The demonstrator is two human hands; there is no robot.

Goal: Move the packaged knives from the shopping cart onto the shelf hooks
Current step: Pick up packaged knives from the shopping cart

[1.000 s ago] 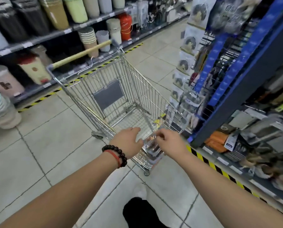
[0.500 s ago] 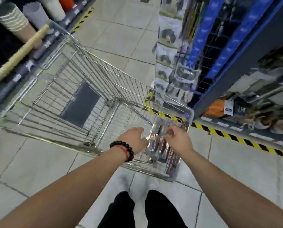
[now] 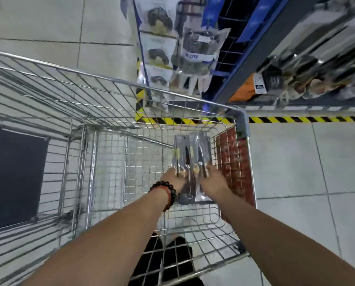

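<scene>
Since a second ago I have both hands down inside the shopping cart [image 3: 118,83], left hand [image 3: 173,179] and right hand [image 3: 212,179] each grasping packaged knives [image 3: 191,155], ready for lifting.

My fingertips hide under the knife packs [image 3: 190,159]. The shelf [image 3: 308,65] goods blur. The cart [image 3: 110,79] runs off left.

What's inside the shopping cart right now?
Packaged knives at the basket's right end, gripped by the left hand and right hand. The hands cover the lower packs, so the count is unclear.
</scene>
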